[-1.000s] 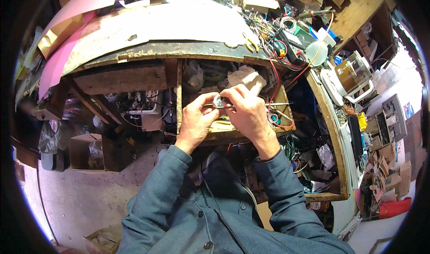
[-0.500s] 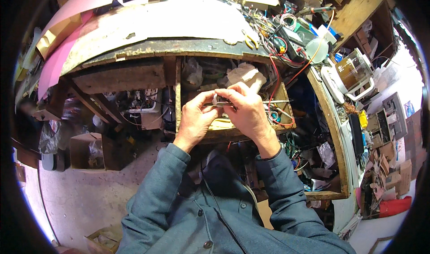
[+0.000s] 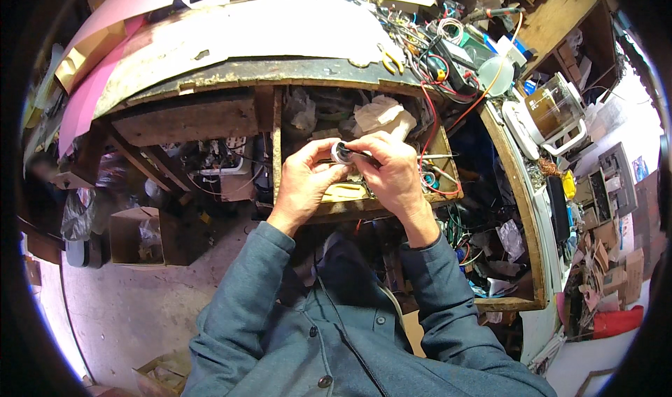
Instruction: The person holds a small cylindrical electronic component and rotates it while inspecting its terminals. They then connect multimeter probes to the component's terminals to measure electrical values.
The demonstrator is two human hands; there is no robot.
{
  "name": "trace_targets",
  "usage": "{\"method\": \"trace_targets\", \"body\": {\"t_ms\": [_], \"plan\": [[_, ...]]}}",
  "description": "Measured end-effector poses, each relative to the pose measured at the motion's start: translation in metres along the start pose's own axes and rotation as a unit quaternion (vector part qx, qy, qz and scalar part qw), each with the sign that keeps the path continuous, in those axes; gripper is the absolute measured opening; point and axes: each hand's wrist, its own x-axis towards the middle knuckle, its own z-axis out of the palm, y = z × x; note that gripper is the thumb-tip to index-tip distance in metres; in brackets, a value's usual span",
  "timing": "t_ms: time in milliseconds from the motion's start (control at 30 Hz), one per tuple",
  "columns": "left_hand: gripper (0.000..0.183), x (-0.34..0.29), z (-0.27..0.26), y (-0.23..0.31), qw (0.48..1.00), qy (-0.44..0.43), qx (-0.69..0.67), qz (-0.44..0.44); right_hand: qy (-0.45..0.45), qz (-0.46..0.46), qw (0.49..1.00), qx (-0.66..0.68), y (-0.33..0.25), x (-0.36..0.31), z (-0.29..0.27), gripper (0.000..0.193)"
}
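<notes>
Above an open wooden drawer (image 3: pixel 278 141), a small round piece with a white rim and a dark middle (image 3: pixel 339 152) is held up between my two hands; its exact kind is too small to make out. My left hand (image 3: pixel 308 178) pinches its rim from the left with thumb and fingers. From the right, the closed fingertips of my right hand (image 3: pixel 392 169) press at its dark middle and partly cover it. Crumpled whitish cloth or paper (image 3: pixel 385 115) lies in the drawer just beyond, and a flat yellow piece (image 3: pixel 344 191) lies below my hands.
A pale sheet (image 3: pixel 266 29) covers the bench top, with yellow-handled pliers (image 3: pixel 392 61) at its right edge. Tangled wires and a soldering iron (image 3: pixel 493 13) lie farther right. A clear jug-like container (image 3: pixel 553 110) stands at the right. A cardboard box (image 3: pixel 138 236) sits on the floor at left.
The round piece has been tilted so its dark middle now shows, where before it was seen nearly edge-on. My right fingers have shifted slightly on it; both hands stay above the drawer.
</notes>
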Motion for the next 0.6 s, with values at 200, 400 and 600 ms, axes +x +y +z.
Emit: {"method": "trace_targets", "body": {"t_ms": [200,400,600], "plan": [[0.048,0.001,-0.002,0.004,0.997,-0.012,-0.07,-0.011,0.021,0.024,0.999,0.04,-0.009,0.001,-0.002,0.027],[0.047,0.001,-0.001,0.009,0.996,-0.03,-0.082,-0.019,0.062,0.022,0.996,0.052,-0.012,0.002,-0.005,0.027],[0.046,0.0,-0.001,0.005,0.998,-0.018,-0.056,-0.012,0.034,0.021,0.999,0.021,-0.007,0.0,-0.004,0.025]]}}
